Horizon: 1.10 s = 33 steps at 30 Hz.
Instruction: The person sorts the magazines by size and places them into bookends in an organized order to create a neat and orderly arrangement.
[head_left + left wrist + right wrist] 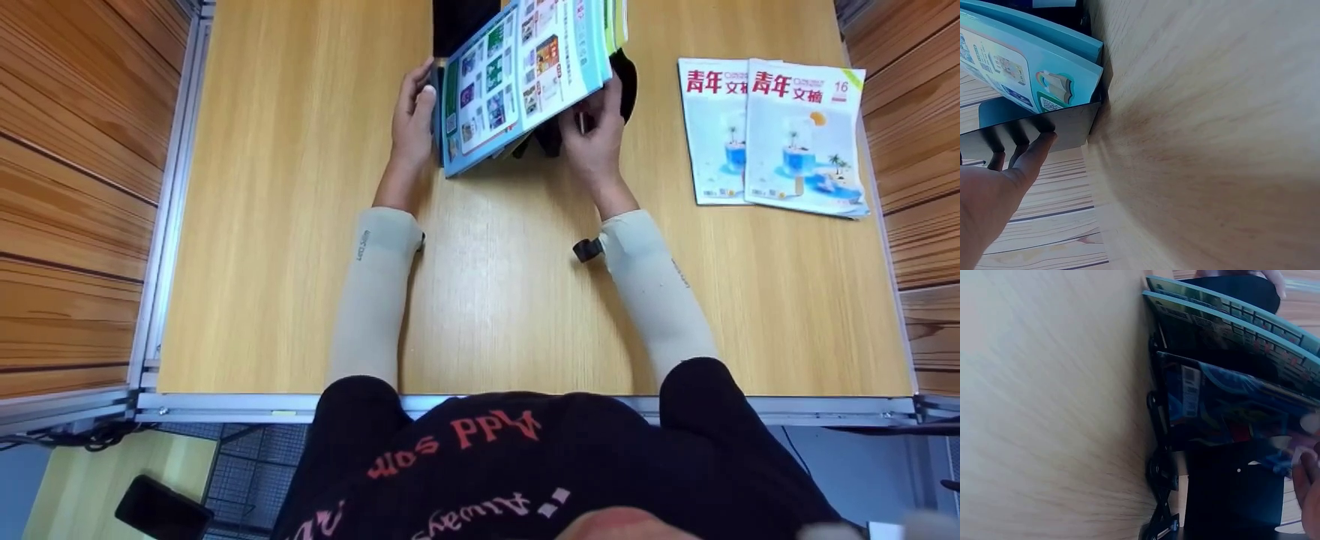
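Observation:
Several magazines stand leaning in a black folding bookend. A blue-edged one with small cover pictures on its back slants across the head view. My left hand is at the bookend's left end; in the left wrist view its fingertips rest against the outer face of the black end plate. On the other side my right hand pinches a dark blue magazine with a barcode, inside the bookend by the opposite plate. The leaning magazines partly hide the right fingers in the head view.
Two overlapping magazines with pale blue covers, a left one and a right one, lie flat at the table's right. Wooden panels flank the wooden table. A dark phone-like object lies below the table's front edge.

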Each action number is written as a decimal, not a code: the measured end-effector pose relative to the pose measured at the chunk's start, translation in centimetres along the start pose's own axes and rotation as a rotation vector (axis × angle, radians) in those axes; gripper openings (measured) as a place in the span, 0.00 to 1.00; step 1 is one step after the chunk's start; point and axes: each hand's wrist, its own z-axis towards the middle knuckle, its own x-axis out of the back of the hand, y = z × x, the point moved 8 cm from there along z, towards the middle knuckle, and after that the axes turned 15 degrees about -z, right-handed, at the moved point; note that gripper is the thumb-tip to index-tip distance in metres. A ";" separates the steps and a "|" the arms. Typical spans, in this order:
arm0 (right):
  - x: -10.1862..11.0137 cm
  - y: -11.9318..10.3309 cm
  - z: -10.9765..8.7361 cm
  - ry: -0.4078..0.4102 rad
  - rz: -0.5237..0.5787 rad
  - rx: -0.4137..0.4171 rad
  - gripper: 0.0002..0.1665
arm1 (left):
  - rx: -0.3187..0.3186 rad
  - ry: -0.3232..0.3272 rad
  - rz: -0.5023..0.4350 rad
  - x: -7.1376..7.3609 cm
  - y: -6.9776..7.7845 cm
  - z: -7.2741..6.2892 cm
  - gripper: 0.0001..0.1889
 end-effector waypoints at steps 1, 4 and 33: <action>0.0 0.1 0.1 0.010 0.031 0.026 0.36 | -0.005 -0.003 -0.002 0.0 0.0 0.0 0.22; 0.0 0.0 0.3 0.027 0.114 0.074 0.37 | -0.014 -0.005 0.001 -0.1 0.1 0.0 0.22; 1.2 -0.6 1.8 -0.002 -0.062 0.129 0.33 | -0.007 0.008 0.035 0.0 -0.1 0.1 0.23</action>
